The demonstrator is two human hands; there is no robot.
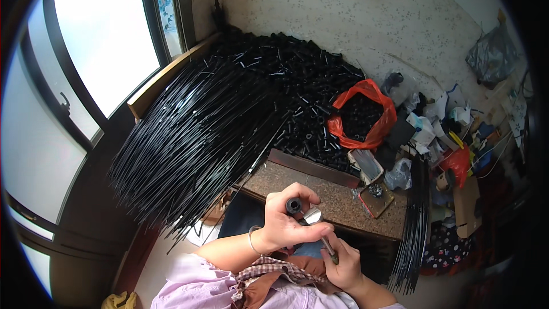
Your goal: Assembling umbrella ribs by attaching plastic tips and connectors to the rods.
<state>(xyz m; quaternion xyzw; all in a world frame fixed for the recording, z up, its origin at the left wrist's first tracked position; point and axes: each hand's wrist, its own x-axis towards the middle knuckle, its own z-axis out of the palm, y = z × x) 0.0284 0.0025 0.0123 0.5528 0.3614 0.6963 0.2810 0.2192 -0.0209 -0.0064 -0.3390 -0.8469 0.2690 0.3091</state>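
My left hand (277,220) is curled round a short black tube (293,205), whose round open end faces up. Beside the tube, a shiny silver-coloured piece (313,216) shows between the thumb and fingers. Lower and to the right, my right hand (347,268) grips a thin rod (328,246) with a dark greenish end. The rod points up toward my left thumb; whether it joins the silver piece is hidden. Both hands are close together in front of my body, short of the table edge.
A speckled table (297,178) carries a heap of short black tubes (286,60) and a large bundle of long black rods (183,137). To the right lie a red plastic bag (390,115), a phone (367,166), clutter and more hanging rods (413,234).
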